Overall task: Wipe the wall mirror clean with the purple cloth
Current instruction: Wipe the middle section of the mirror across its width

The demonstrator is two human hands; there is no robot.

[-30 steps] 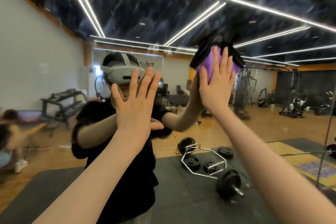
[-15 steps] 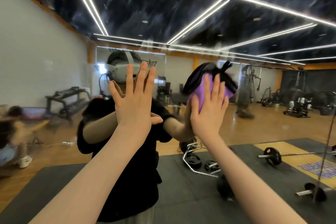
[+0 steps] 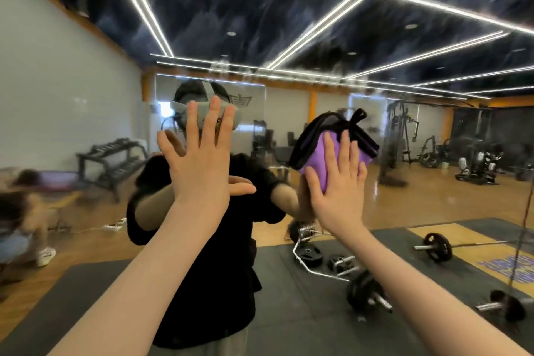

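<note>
Right hand [image 3: 336, 182] spread flat, fingers straight, pressing the purple cloth [image 3: 332, 150] against the wall mirror [image 3: 419, 182], likely so the whole palm spreads pressure for the wipe. Cloth bunched, dark edges poking out above the fingertips, lying just right of the reflected headset [image 3: 202, 113]. Left hand [image 3: 199, 165] open wide, holding nothing, palm toward the glass in front of that headset, probably bracing. Wiping seemingly mid-pass, much glass left to cover.

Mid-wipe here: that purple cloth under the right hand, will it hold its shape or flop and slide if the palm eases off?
The purple cloth with dark trim probably flops: its edges bunch and fold above the right hand. It looks light, so only flat fingers pin it to the wall mirror. On smooth glass it likely slides easily.
</note>
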